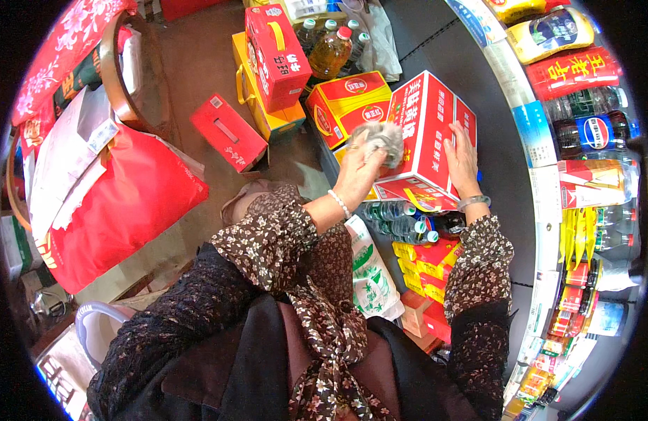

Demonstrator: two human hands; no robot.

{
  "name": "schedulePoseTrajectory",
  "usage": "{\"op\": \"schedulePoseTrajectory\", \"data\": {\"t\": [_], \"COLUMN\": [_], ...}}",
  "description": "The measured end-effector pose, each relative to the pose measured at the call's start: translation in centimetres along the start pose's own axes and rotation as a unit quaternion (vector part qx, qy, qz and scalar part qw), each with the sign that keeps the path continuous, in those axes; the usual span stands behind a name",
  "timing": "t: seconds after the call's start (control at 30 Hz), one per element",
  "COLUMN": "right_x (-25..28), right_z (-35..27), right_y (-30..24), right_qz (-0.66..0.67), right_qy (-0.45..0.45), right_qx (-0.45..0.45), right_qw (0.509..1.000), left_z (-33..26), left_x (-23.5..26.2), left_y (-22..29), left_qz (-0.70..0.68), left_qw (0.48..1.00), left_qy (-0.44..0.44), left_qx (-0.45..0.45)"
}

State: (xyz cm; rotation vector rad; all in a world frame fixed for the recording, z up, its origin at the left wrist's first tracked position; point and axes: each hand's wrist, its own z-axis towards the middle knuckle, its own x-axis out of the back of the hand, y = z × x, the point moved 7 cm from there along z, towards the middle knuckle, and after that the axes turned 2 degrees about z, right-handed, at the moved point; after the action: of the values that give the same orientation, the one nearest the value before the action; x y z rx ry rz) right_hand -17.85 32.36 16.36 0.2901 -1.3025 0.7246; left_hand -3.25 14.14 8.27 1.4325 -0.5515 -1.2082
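Note:
My left hand [357, 172] is closed around a crumpled grey cloth [381, 142], which lies against the left side of a red and white carton [423, 144]. On the carton's right side, my right hand [463, 165] rests with fingers stretched out, a bangle at its wrist. Just beyond the cloth stands a yellow and red box [348, 105]. Below the carton, several clear plastic bottles [401, 228] lie on their sides, close to both wrists. The palm of my right hand is turned from view.
Red and yellow gift boxes [276, 59] stand at the far left of the carton; another red box [229, 133] is on the floor. A chair with a red bag [138, 203] is at left. Shelves of drinks [594, 133] curve along the right. Yellow-red packs [422, 266] lie nearer me.

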Motion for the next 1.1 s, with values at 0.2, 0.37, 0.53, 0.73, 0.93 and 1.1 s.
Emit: {"op": "schedulePoseTrajectory", "data": {"t": [0.2, 0.37, 0.53, 0.73, 0.93, 1.1], "right_x": [0.3, 0.3, 0.4, 0.5, 0.5, 0.4], "right_z": [0.1, 0.1, 0.1, 0.1, 0.1, 0.1], "right_y": [-0.6, -1.0, -1.1, -1.4, -1.2, -1.1], "right_qz": [-0.020, -0.026, -0.031, -0.038, -0.047, -0.037], "right_qy": [0.001, 0.007, -0.002, 0.000, 0.007, 0.011], "right_qx": [0.009, 0.013, -0.004, 0.001, -0.002, -0.001], "right_qw": [1.000, 1.000, 1.000, 0.999, 0.999, 0.999], "left_z": [3.2, 8.2, 14.9, 20.5, 19.7, 15.6], "left_x": [-5.0, -5.6, -6.5, -6.4, -5.0, -4.1], "left_y": [-1.3, -2.2, -4.4, -6.8, -7.9, -8.4], "left_qz": [0.122, 0.123, 0.137, 0.089, 0.160, 0.232], "left_qw": [0.979, 0.979, 0.984, 0.994, 0.987, 0.971], "left_qy": [-0.148, -0.107, -0.066, -0.068, 0.000, 0.056], "left_qx": [-0.068, -0.122, -0.090, -0.019, -0.015, -0.007]}}
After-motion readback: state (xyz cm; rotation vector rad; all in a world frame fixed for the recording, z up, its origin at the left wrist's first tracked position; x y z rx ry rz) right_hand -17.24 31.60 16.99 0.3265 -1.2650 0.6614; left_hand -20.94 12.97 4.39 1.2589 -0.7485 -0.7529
